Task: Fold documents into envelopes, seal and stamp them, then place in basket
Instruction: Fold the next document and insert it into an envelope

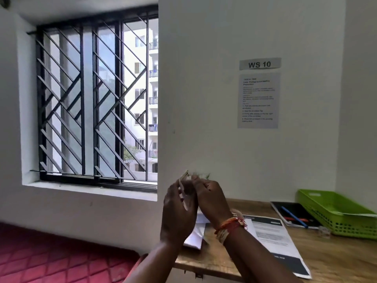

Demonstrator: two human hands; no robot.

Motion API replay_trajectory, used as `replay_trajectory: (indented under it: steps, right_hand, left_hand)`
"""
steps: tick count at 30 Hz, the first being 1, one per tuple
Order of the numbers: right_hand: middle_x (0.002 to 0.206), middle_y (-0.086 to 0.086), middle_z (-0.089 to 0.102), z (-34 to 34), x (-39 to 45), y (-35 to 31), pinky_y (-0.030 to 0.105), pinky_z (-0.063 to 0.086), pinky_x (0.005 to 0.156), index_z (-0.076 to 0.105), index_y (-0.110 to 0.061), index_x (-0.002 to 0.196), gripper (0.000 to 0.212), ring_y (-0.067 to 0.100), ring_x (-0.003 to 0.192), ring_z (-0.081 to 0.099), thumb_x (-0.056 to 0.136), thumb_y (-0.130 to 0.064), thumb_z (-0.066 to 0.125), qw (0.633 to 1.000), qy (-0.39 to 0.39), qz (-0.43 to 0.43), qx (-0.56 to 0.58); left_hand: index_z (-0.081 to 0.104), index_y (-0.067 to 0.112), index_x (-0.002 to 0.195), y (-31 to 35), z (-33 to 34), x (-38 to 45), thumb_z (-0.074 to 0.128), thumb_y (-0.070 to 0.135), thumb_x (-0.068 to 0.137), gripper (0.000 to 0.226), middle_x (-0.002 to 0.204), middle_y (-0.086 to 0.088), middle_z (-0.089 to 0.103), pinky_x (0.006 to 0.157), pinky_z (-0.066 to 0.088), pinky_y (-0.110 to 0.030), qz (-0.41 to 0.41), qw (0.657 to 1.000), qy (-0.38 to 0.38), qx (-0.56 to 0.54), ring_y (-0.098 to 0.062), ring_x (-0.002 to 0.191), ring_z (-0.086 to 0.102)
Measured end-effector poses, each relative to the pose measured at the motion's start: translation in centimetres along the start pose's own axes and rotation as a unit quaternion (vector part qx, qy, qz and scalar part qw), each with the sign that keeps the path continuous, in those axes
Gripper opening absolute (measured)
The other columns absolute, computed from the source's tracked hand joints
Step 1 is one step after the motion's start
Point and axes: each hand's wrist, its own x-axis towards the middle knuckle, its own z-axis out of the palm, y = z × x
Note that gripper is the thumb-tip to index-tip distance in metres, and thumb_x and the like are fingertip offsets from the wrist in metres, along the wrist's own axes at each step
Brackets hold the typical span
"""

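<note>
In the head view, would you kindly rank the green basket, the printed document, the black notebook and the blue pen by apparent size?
1. Printed document, though it lies nearer the camera, which inflates it.
2. Green basket, partly cut off at the frame edge, so this order is unsure.
3. Black notebook.
4. Blue pen, lying on the notebook.

A wooden table [336,260] bears a white envelope [194,237], printed documents [275,237], a black notebook [293,213], and a green basket [334,213].

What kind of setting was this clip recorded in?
Probably a numbered workstation in a room set up for mail-preparation work: a "WS 10" sign above a posted instruction sheet, and a wooden desk with a green basket.
</note>
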Motion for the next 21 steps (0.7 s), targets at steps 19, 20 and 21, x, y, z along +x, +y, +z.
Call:
replay_trajectory:
  steps: [19,20,21]
  right_hand:
    - [0.084,-0.007,0.074,-9.3,4.2,1.8,0.028,0.054,0.07,0.077,-0.022,0.09,0.009,0.01,0.079,0.067,0.089,-0.029,0.07,0.98,0.081,-0.014,-0.179]
    - [0.082,-0.003,0.074,-9.6,4.1,2.6,0.029,0.054,0.063,0.077,-0.019,0.088,0.008,0.014,0.073,0.066,0.089,-0.025,0.071,0.986,0.086,0.025,-0.139]
    - [0.08,0.002,0.073,-9.9,3.9,3.6,0.028,0.053,0.055,0.076,-0.015,0.087,0.008,0.017,0.068,0.064,0.089,-0.021,0.072,0.989,0.092,0.069,-0.098]
  left_hand:
    - [0.066,0.023,0.092,0.9,3.0,8.1,0.06,0.041,0.096,0.019,0.085,0.004,0.07,0.067,0.043,-0.031,0.074,0.969,-0.197,0.129,-0.019,0.078,0.063]
    - [0.064,0.026,0.104,0.7,3.7,7.7,0.063,0.041,0.094,0.018,0.097,0.005,0.071,0.073,0.042,-0.03,0.067,0.97,-0.184,0.141,-0.018,0.087,0.063]
    - [0.06,0.03,0.115,0.5,4.5,7.0,0.064,0.042,0.092,0.027,0.109,0.007,0.068,0.081,0.043,-0.031,0.06,0.97,-0.179,0.155,-0.016,0.096,0.061]
